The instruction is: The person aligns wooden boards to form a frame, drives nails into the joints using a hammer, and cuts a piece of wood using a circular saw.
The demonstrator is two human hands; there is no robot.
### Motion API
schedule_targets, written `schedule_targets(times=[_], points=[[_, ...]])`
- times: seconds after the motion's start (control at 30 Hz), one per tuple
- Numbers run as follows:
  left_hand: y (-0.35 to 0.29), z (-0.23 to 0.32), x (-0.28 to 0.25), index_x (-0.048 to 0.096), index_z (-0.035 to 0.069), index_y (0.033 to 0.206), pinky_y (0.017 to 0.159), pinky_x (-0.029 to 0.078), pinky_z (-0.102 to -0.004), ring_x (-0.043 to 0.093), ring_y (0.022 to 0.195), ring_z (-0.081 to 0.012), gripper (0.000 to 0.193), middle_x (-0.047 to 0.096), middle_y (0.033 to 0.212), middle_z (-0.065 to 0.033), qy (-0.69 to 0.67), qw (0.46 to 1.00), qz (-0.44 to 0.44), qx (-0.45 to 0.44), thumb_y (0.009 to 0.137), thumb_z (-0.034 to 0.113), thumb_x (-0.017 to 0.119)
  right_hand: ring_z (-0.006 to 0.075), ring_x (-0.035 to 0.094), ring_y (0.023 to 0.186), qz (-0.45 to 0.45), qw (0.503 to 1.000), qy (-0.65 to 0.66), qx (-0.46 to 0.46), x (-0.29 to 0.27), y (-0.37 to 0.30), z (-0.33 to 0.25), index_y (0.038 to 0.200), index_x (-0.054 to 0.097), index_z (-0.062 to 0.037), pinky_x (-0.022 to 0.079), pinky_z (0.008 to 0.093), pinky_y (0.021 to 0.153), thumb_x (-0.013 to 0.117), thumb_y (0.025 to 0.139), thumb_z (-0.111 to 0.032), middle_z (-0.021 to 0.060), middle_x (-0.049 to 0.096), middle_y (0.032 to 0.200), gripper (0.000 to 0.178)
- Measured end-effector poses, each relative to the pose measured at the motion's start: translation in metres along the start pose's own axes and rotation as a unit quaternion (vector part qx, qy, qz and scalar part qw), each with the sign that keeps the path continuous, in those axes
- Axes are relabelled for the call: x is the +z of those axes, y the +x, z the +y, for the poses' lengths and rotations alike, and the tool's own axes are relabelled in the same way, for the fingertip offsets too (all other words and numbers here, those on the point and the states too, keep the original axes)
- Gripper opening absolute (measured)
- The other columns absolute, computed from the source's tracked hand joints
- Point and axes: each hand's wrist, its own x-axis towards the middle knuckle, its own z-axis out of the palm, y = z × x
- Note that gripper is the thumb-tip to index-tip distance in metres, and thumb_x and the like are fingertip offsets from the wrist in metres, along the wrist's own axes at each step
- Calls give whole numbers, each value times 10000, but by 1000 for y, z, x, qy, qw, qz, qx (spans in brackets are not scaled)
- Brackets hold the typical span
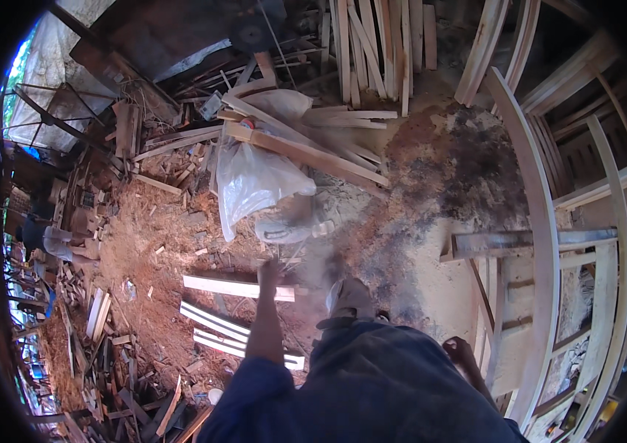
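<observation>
My left hand (pixel 269 273) reaches forward over the floor, just beyond the end of a pale plank (pixel 238 287). Its fingers are smeared, so what they do is unclear. My right hand (pixel 461 350) hangs low by my side, near the wooden frame (pixel 546 258) on the right. Its fingers curl inward, and I see nothing in them. More pale wooden strips (pixel 214 323) lie on the floor left of my left forearm. Ahead of the left hand is a whitish plastic bundle (pixel 282 232), with a clear plastic sheet (pixel 254 184) behind it.
Long boards (pixel 313 156) rest across the sheet. Upright planks (pixel 372 44) stand at the back. Dark wood scraps (pixel 132 399) pile up at lower left. Sawdust covers the floor (pixel 158 244), with a dark patch (pixel 476 162) at right. Another person (pixel 59 240) is at far left.
</observation>
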Motion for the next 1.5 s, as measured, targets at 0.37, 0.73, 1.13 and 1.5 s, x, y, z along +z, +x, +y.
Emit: schedule_targets(times=[0.37, 0.73, 1.13, 1.5], points=[[294, 298, 141, 704, 104, 1160, 870, 561, -465, 703, 945, -392, 340, 731, 1004, -202, 627, 694, -154, 317, 862, 269, 705, 334, 744, 920, 29, 995, 82, -37, -13, 215, -318, 1125, 676, 7, 581, 401, 813, 659, 940, -220, 241, 740, 998, 294], [582, 468, 164, 671, 134, 1194, 1060, 403, -608, 532, 1242, -319, 354, 599, 1240, -89, 870, 293, -11, 396, 890, 311, 632, 185, 683, 668, 57, 942, 169, 284, -28, 233, -310, 1073, 642, -4, 544, 321, 578, 628, 965, -262, 119, 706, 831, 280], [607, 544, 238, 757, 75, 1028, 950, 542, -423, 693, 1096, -333, 383, 730, 1123, -181, 906, 240, -254, 238, 706, 273, 816, 182, 670, 645, 32, 906, 253, 338, 26, 245, -352, 1044, 651, 19, 534, 304, 541, 636, 947, -254, 129, 688, 807, 290], [541, 598, 332, 715, 90, 1266, 998, 474, -405, 641, 1167, -284, 742, 706, 1237, -146, 851, 360, -379, -51, 648, 480, 845, 181, 687, 724, 113, 938, 254, 208, 0, 301, -361, 1110, 660, -14, 540, 320, 631, 633, 972, -367, 111, 716, 867, 380]])
